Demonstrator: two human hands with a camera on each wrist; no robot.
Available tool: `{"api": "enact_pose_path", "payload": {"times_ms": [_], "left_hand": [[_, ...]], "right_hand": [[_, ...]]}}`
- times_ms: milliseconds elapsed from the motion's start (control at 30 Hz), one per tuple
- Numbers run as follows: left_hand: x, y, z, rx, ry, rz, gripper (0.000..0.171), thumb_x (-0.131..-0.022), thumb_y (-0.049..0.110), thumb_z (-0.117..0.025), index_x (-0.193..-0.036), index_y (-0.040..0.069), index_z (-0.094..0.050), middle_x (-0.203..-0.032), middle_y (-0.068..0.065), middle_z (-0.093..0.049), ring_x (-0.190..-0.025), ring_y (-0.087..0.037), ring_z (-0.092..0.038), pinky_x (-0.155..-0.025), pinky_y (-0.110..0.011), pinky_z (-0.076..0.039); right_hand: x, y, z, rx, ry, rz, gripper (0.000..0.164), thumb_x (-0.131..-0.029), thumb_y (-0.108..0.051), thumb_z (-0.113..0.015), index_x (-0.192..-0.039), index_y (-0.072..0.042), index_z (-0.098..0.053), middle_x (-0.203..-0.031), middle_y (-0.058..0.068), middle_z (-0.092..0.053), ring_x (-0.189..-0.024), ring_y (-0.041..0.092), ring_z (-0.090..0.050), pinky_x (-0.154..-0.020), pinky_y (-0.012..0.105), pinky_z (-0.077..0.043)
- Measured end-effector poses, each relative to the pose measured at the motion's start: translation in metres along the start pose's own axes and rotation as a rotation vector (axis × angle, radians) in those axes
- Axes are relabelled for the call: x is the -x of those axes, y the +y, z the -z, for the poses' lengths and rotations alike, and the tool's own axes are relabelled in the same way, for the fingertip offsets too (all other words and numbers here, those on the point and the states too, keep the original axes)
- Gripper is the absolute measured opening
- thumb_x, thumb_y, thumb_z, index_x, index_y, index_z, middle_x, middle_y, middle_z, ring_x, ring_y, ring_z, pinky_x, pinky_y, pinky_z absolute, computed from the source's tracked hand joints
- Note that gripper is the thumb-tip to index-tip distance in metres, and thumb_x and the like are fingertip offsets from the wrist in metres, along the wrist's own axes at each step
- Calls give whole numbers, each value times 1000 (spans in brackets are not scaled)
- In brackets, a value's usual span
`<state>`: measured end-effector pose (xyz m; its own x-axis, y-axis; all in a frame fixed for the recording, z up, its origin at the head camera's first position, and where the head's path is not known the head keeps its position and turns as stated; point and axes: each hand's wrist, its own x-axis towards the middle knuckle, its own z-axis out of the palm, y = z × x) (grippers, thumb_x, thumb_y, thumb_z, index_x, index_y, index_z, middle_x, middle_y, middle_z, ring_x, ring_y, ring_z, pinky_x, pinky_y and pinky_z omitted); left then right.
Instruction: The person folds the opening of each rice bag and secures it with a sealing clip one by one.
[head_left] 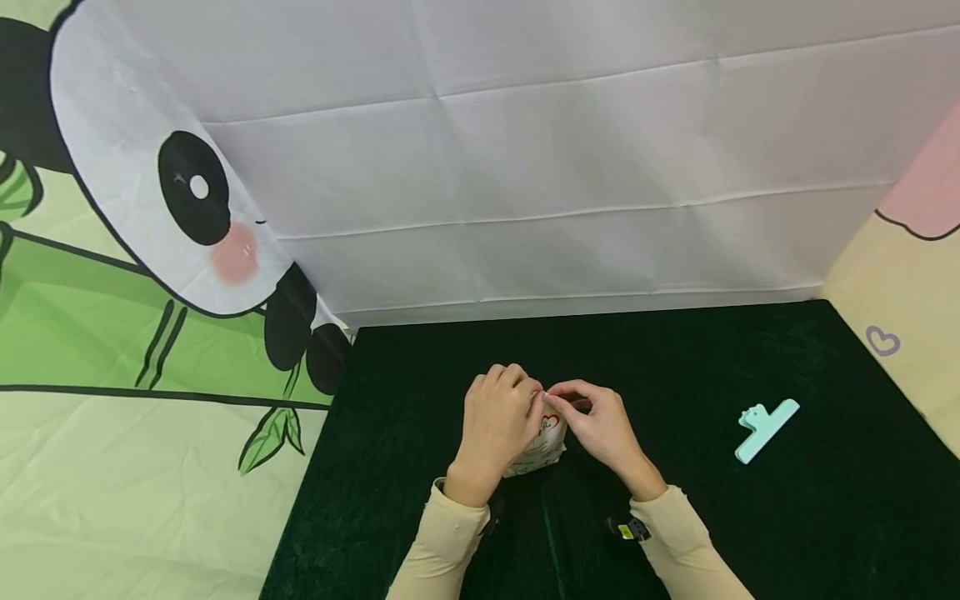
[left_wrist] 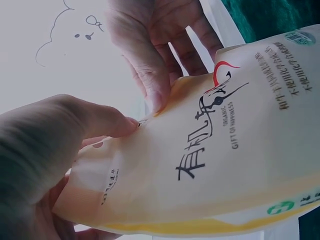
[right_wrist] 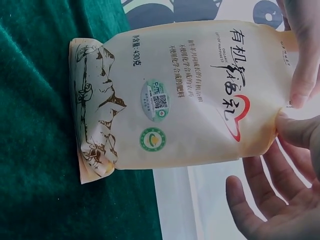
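Observation:
A cream-coloured food bag (head_left: pixel 545 446) printed with a red heart stands upright on the dark green cloth between the two hands. Its printed front (right_wrist: pixel 170 100) with brown mountain drawings and round green marks shows in the right wrist view. My left hand (head_left: pixel 498 425) pinches the top edge of the bag from the left. My right hand (head_left: pixel 600 421) pinches the same edge close beside it, thumb against index finger. In the right wrist view the other fingers of the right hand (right_wrist: pixel 280 185) spread away from the bag. The back of the bag is hidden.
A mint-green bag clip (head_left: pixel 767 431) lies on the right part of the dark green cloth (head_left: pixel 660 358). A white fabric backdrop (head_left: pixel 570 167) rises behind the table, with a panda print (head_left: pixel 195 187) at the left and a cream and pink panel at the right.

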<state>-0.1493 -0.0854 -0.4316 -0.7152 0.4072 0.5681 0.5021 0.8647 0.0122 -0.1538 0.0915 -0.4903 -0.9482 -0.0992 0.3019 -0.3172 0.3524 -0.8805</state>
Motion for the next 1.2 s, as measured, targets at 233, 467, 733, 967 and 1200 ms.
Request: {"api": "enact_pose_path", "payload": {"times_ms": [233,467,733,967,1200], "left_hand": [[-2,2,3,-9,-19,4,10,-93,25,-83,-86,17,-83,-90,3,-75,-83,-17,-66,-73,-31,-57],[-5,7,5,-32,-78,0,10,-95,26,-81,-92,17,-85,-93,0,-76,-85,-18,-68,-74,-31,-57],[-5,5,5,-34,-86,-6,11,-97,24,-79,-91,17,-85,-93,1,-77,-84,-17,-69,-72,-29,-56],[-5,3,4,-35,-90,-9,11,-97,24,-79,-90,18,-85,-93,2,-77,-83,-17,-69,-71,-29,-55],[-4,5,3,-30,-60,-15,10,-95,24,-80,-89,18,-84,-91,2,-76,-81,-17,-68,-71,-30,-55]], "right_hand": [[-1,1,-1,6,3,1,8,-101,-12,-74,-106,-9,-79,-103,5,-80,-97,23,-75,-92,47,-62],[-1,4,-2,0,8,-1,8,-101,-12,-74,-106,-10,-79,-103,5,-80,-96,22,-75,-91,35,-61],[0,6,1,1,-13,-21,11,-101,-15,-74,-109,-10,-80,-108,6,-81,-100,23,-75,-93,49,-62],[1,8,3,-3,-26,-23,12,-101,-16,-75,-110,-11,-80,-110,6,-81,-100,22,-75,-92,42,-62],[2,10,2,-8,-4,-24,10,-101,-15,-75,-108,-10,-80,-107,7,-81,-99,24,-75,-92,41,-61]]}}
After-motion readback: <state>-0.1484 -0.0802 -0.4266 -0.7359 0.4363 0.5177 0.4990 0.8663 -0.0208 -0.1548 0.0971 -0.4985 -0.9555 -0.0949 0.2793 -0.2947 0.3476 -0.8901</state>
